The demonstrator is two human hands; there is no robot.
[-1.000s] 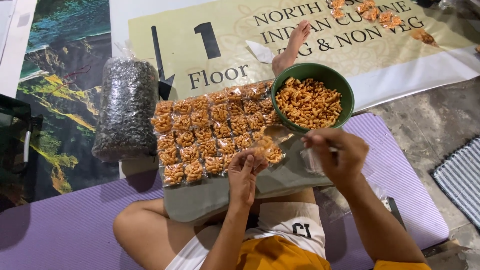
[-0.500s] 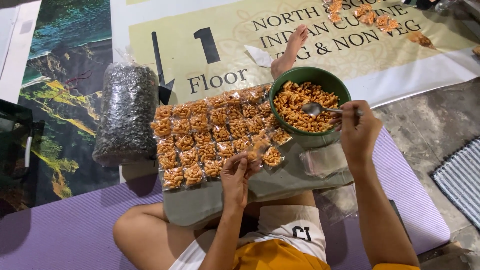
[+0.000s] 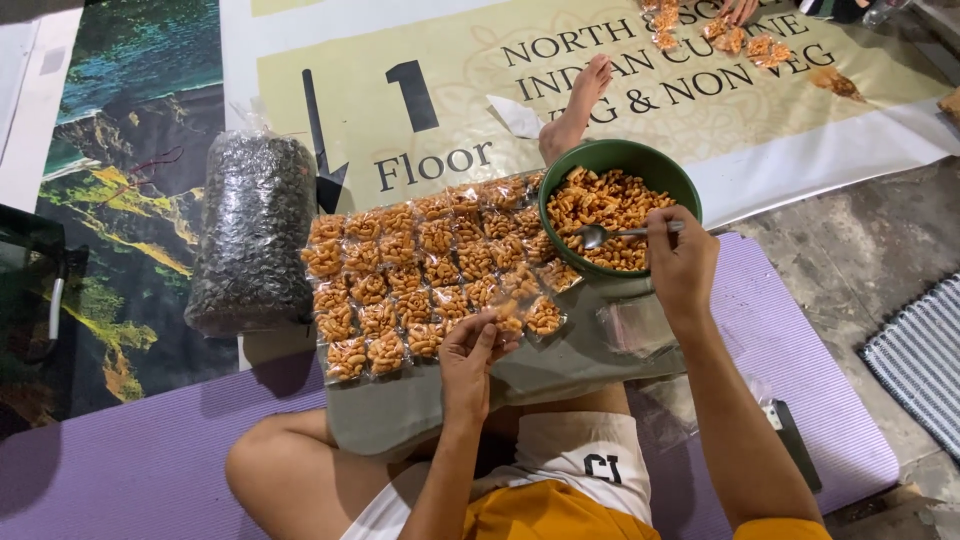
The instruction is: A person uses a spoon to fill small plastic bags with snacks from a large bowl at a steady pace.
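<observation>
Head view looks straight down: the right hand (image 3: pixel 682 262) pinches the handle of a metal spoon (image 3: pixel 622 234), whose bowl lies in the orange snack pieces (image 3: pixel 605 205) filling a green bowl (image 3: pixel 680 190) at the far right corner of the grey board (image 3: pixel 560 365) on the person's lap. The spoon's long axis runs left to right, almost level, with the bowl end pointing left toward the packet rows. The left hand (image 3: pixel 470 355) pinches a small clear pouch (image 3: pixel 508 318) of snack near the board's middle, fingertips closed on its top. Rows of filled packets (image 3: pixel 420 265) cover the board's far left part. Judging risk: an overfull scoop could spill pieces in transit, and a slack pinch could let the pouch mouth close or drop.
</observation>
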